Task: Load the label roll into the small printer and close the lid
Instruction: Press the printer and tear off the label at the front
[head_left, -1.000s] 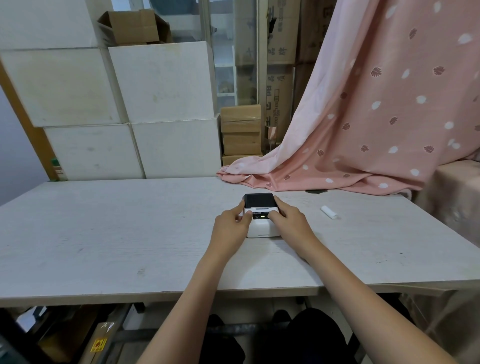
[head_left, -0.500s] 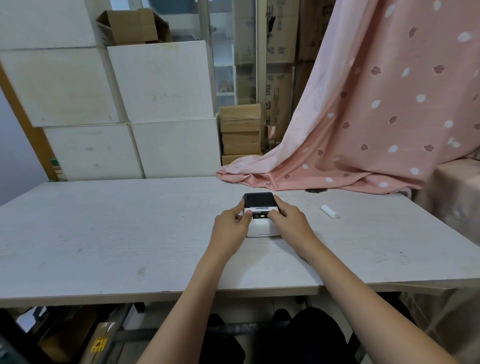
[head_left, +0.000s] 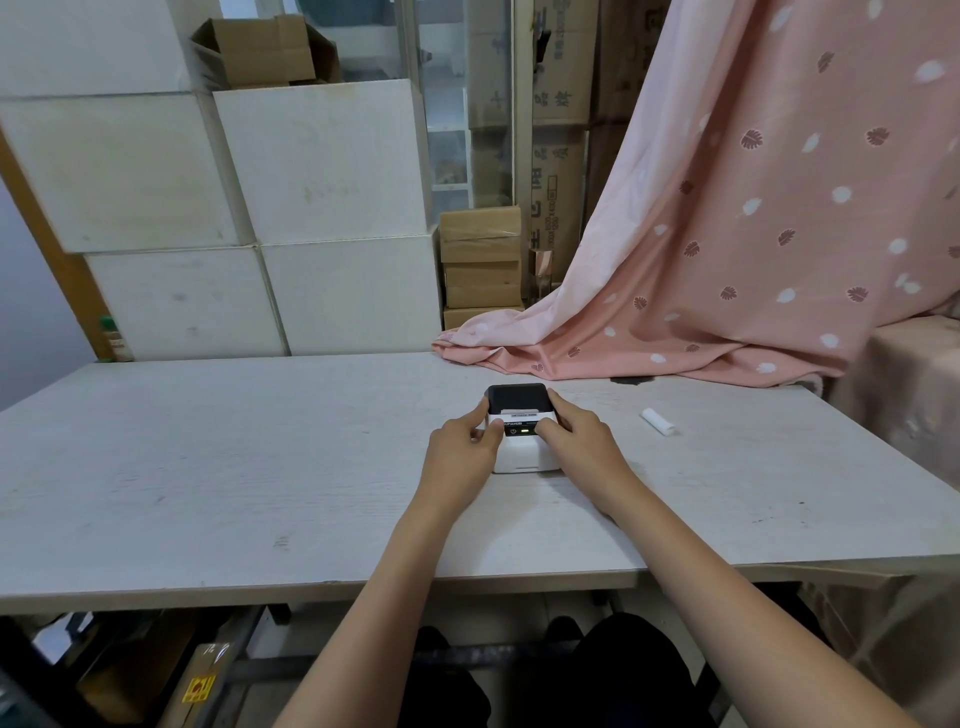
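Observation:
A small white printer (head_left: 522, 453) with a dark lid stands in the middle of the pale wooden table (head_left: 208, 467). Its lid lies flat and a green light glows on its front panel. My left hand (head_left: 460, 454) grips the printer's left side, thumb on the front top edge. My right hand (head_left: 582, 447) grips the right side, fingers along the lid's edge. A thin strip of white label shows at the slot under the lid. The roll itself is hidden.
A small white cylinder (head_left: 657, 421) lies on the table to the right of the printer. Pink patterned cloth (head_left: 727, 260) drapes onto the table's far right. White boxes (head_left: 322, 166) and brown cartons (head_left: 480, 260) stack behind the table.

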